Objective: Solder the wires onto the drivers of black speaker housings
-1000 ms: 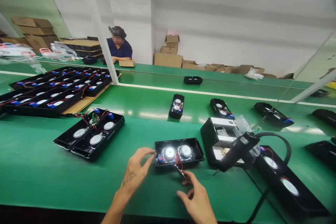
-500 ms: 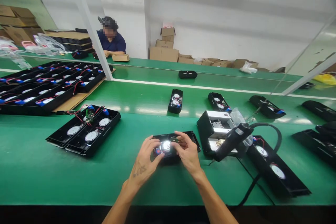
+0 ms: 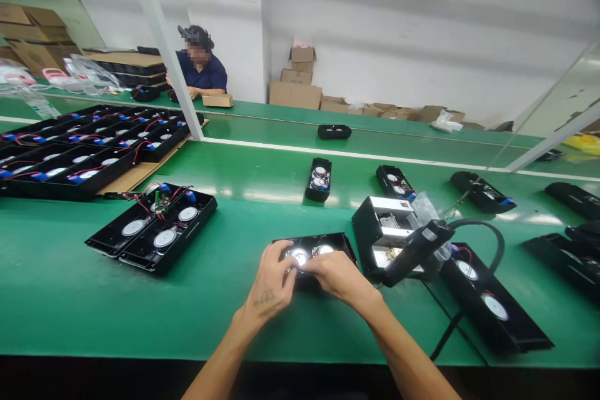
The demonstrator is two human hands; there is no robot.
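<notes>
In front of me on the green bench lies a black speaker housing (image 3: 338, 242) with two round silver speaker backs in it. My left hand (image 3: 274, 278) is curled over its left end, gripping it, with the thumb reaching inside. The fingers of my right hand (image 3: 340, 276) are pinched together over the left speaker back (image 3: 298, 257), close to my left thumb. Whatever sits between those fingertips is hidden. Just right of the housing, a black electric screwdriver (image 3: 419, 252) leans against a black-and-white screw feeder (image 3: 382, 225).
Two joined open housings (image 3: 165, 250) with wires and a green circuit board (image 3: 162, 202) lie to the left. Beyond them are trays of wired housings (image 3: 84, 182). Another housing (image 3: 513, 319) and a black cable (image 3: 450, 337) are at right. A person (image 3: 202, 69) sits across the bench.
My right hand has moved down and left, its fingers closing into a pinch; the green piece seen at its fingertips is now hidden. The right speaker back has come into view.
</notes>
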